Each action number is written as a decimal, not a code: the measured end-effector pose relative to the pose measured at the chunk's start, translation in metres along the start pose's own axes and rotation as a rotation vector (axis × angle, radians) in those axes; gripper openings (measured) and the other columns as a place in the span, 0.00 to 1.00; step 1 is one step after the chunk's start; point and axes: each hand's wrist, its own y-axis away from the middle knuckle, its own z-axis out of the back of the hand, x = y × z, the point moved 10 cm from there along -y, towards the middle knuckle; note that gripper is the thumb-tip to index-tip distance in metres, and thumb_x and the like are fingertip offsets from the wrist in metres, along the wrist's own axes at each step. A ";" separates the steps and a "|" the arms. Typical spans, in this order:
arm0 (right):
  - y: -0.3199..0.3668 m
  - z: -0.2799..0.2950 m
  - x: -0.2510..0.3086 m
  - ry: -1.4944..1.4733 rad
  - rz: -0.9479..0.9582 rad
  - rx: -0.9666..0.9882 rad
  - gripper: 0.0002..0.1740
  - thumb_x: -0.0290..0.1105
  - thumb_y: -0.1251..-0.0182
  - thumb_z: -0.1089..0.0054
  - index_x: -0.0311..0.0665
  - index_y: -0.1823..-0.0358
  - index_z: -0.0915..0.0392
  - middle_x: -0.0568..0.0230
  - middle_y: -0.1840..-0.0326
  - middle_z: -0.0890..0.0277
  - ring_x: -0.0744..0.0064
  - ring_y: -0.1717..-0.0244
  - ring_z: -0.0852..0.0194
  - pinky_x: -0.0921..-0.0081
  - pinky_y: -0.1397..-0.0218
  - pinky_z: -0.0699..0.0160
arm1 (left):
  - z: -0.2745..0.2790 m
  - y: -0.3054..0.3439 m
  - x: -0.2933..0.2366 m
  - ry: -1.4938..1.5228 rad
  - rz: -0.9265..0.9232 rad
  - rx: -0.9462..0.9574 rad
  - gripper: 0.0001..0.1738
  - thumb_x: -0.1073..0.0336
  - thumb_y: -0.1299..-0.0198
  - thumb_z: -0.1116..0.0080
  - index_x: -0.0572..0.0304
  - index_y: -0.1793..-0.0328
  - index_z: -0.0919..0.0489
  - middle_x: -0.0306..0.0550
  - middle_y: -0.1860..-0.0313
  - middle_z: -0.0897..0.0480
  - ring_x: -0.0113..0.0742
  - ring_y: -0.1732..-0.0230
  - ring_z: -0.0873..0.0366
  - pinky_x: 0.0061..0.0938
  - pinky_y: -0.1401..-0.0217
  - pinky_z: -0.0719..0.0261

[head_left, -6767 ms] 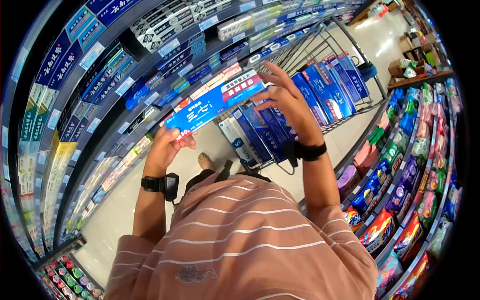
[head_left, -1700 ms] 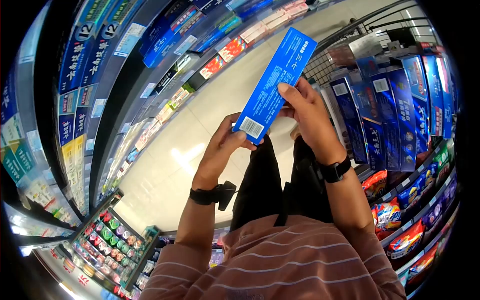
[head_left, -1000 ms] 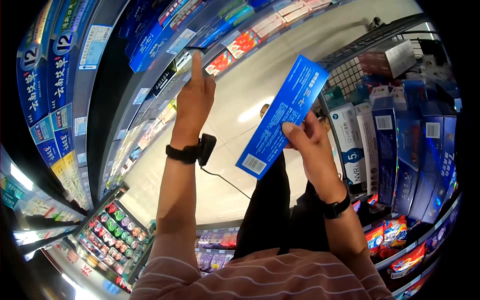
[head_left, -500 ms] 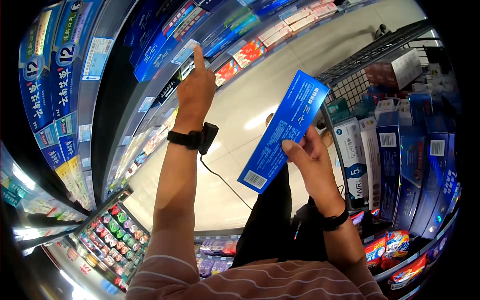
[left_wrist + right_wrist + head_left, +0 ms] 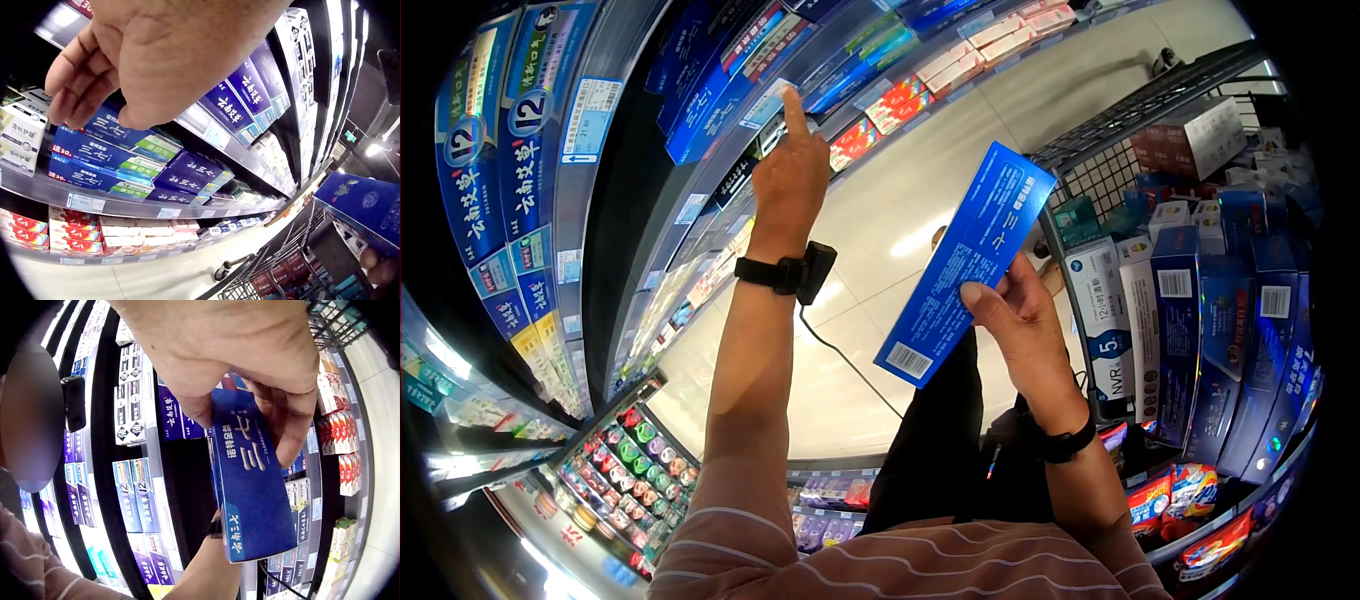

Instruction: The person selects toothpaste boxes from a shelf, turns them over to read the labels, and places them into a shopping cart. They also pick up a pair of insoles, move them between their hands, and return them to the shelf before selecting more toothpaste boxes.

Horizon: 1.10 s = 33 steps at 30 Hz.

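Where the right hand [image 5: 1030,325] is positioned, its thumb presses on the printed face of a blue box [image 5: 965,262] and its fingers curl behind; this hand grasps the box by one long edge. The box is slanted, its barcode end pointing down toward the body. A black wristband [image 5: 1070,440] encircles the right wrist.

The left hand [image 5: 792,185] grasps nothing. Its index finger extends over a shelf price label [image 5: 766,106], with the other fingers bent; contact with the label cannot be determined. A strap-mounted unit [image 5: 815,272] is fitted at the left wrist, with a cable running from it.

Just beyond the left fingertip, stacked blue cartons [image 5: 705,120] occupy the shelf. Red-and-white packs [image 5: 897,105] lie lower, between the two hands' sides. Left of the left hand, tall cartons marked 12 [image 5: 528,125] stand on shelving.

To the right of the right hand, a wire cart [image 5: 1090,180] contains a white carton [image 5: 1102,310] and dark blue cartons [image 5: 1225,350]. Farther off, behind the left forearm's outer side, a display rack [image 5: 625,480] carries rows of coloured items.
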 end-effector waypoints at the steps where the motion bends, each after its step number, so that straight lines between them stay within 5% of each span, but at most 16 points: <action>1: 0.000 0.001 -0.001 0.001 0.001 0.002 0.15 0.28 0.27 0.37 0.37 0.45 0.30 0.70 0.56 0.20 0.86 0.60 0.25 0.85 0.56 0.26 | -0.004 -0.001 0.004 0.047 0.019 0.006 0.29 0.58 0.29 0.48 0.65 0.28 0.39 0.61 0.56 0.17 0.48 0.71 0.13 0.38 0.69 0.15; 3: -0.001 0.001 -0.001 0.005 0.000 0.000 0.14 0.27 0.27 0.37 0.37 0.45 0.30 0.70 0.57 0.20 0.86 0.60 0.25 0.85 0.56 0.26 | -0.006 -0.001 0.008 0.112 0.055 0.024 0.40 0.56 0.29 0.49 0.64 0.17 0.51 0.60 0.69 0.14 0.54 0.70 0.14 0.43 0.67 0.16; 14: 0.000 -0.002 -0.001 0.012 -0.007 -0.015 0.15 0.28 0.27 0.38 0.37 0.44 0.30 0.70 0.57 0.20 0.86 0.60 0.25 0.84 0.56 0.25 | -0.007 -0.001 0.012 0.171 0.116 0.042 0.41 0.55 0.29 0.49 0.62 0.17 0.52 0.60 0.70 0.14 0.54 0.71 0.14 0.42 0.69 0.16; 17: 0.000 0.000 -0.003 0.039 -0.006 -0.021 0.15 0.30 0.27 0.37 0.36 0.45 0.30 0.70 0.58 0.20 0.85 0.61 0.24 0.84 0.57 0.25 | -0.003 -0.001 0.003 0.016 0.075 0.135 0.35 0.59 0.29 0.47 0.70 0.22 0.41 0.57 0.58 0.12 0.45 0.67 0.12 0.34 0.66 0.15; 20: 0.001 -0.002 0.000 0.059 -0.011 -0.024 0.15 0.31 0.27 0.36 0.36 0.46 0.30 0.69 0.58 0.20 0.85 0.61 0.24 0.83 0.57 0.25 | 0.010 0.005 0.016 0.374 0.085 -0.106 0.29 0.59 0.31 0.45 0.65 0.27 0.32 0.56 0.52 0.13 0.51 0.64 0.12 0.38 0.64 0.15; 21: 0.001 -0.003 0.002 0.069 -0.005 -0.026 0.15 0.31 0.27 0.36 0.35 0.46 0.30 0.69 0.59 0.20 0.85 0.61 0.24 0.83 0.57 0.25 | 0.021 0.011 0.024 0.573 0.102 -0.185 0.30 0.61 0.35 0.39 0.61 0.29 0.31 0.58 0.48 0.17 0.55 0.55 0.15 0.42 0.54 0.17; 25: 0.007 -0.017 0.012 0.069 -0.013 -0.043 0.15 0.31 0.28 0.36 0.35 0.47 0.30 0.69 0.60 0.20 0.84 0.62 0.23 0.83 0.58 0.24 | 0.088 0.035 0.052 0.338 -0.111 -0.608 0.40 0.61 0.43 0.30 0.61 0.25 0.35 0.62 0.40 0.23 0.59 0.40 0.27 0.47 0.35 0.30; 28: 0.004 -0.033 0.015 0.054 -0.023 -0.027 0.14 0.31 0.29 0.36 0.35 0.48 0.29 0.69 0.61 0.20 0.84 0.62 0.23 0.82 0.58 0.23 | 0.109 0.031 0.094 0.290 0.074 -0.617 0.47 0.54 0.47 0.26 0.63 0.24 0.36 0.65 0.38 0.26 0.60 0.38 0.28 0.48 0.35 0.30; 29: 0.001 -0.036 0.013 0.046 -0.026 -0.017 0.14 0.31 0.29 0.36 0.34 0.49 0.29 0.69 0.61 0.21 0.84 0.63 0.23 0.83 0.57 0.23 | 0.098 0.021 0.110 0.322 0.107 -0.521 0.57 0.48 0.53 0.22 0.64 0.21 0.40 0.69 0.34 0.29 0.62 0.34 0.30 0.48 0.30 0.32; 33: -0.009 -0.042 0.003 0.059 -0.015 0.003 0.15 0.30 0.29 0.35 0.33 0.48 0.30 0.71 0.64 0.23 0.84 0.62 0.24 0.83 0.57 0.20 | 0.060 -0.006 0.147 0.371 0.148 -0.335 0.67 0.43 0.57 0.21 0.62 0.17 0.48 0.71 0.26 0.35 0.64 0.25 0.37 0.46 0.23 0.37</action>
